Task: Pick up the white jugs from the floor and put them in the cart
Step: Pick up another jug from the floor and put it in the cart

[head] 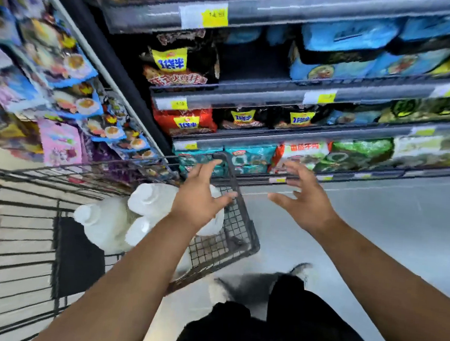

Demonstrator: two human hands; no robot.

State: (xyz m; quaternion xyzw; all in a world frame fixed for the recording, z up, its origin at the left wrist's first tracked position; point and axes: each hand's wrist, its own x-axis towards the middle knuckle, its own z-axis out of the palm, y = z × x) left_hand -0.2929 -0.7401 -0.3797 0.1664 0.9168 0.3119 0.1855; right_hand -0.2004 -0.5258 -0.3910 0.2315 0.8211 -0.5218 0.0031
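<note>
Bright, even overhead store light with soft shadows. Motion blur smears the whole view. Wide-angle distortion bends the shelves [306,96].

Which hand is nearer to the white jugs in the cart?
Left. The left hand is in front of the white jugs, by the rim of the cart, fingers spread. The right hand hangs over the floor, outside the cart, holding nothing.

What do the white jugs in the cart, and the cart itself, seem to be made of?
White jugs: probably plastic, opaque, smooth, faintly glossy; rounded moulded shoulders and caps suggest it, though blur hides detail. Cart: likely metal wire with a dark matte coating; thin grid mesh and thicker rim bars show.
</note>
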